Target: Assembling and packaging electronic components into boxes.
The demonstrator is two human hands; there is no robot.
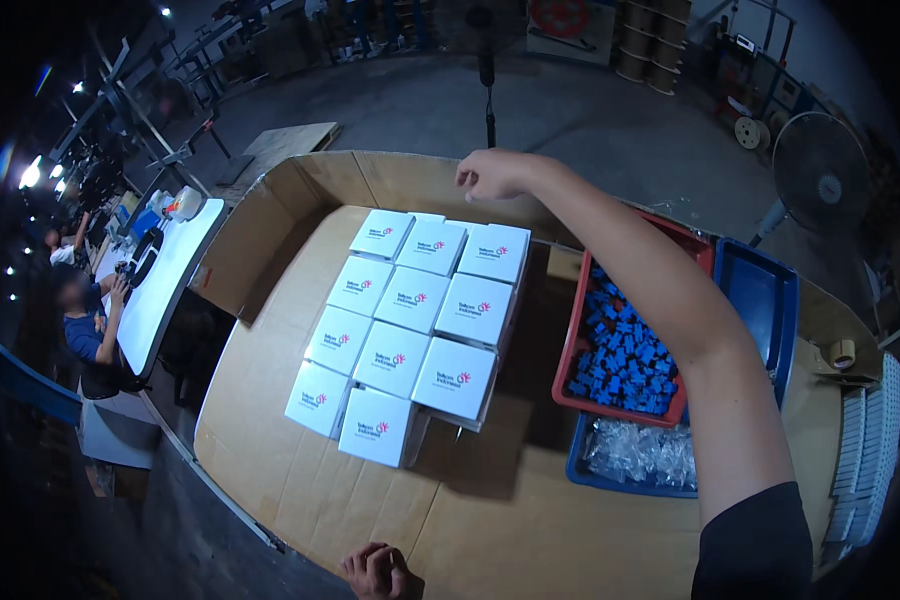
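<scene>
White cube-shaped cardboard boxes (412, 298), each with a small red print and dark lettering, stand in close rows on the brown cardboard surface (260, 400). My right arm stretches across the right side. My right hand (494, 175) hangs over the far cardboard wall (410, 172), beyond the boxes, its fingers curled down and nothing visible in them. At the lower edge, my left hand (380, 572) is near the closest boxes, touching none. Its fingers are bent in and nothing shows in them; part is cut off by the frame.
Beneath my right forearm a red bin (562, 375) holds small blue plastic parts (620, 350). Blue bins (760, 270) adjoin it, one with clear plastic bags (640, 450). White strips (863, 450) and a tape roll (842, 353) lie right. A fan (820, 175) stands beyond; a person (95, 320) works left.
</scene>
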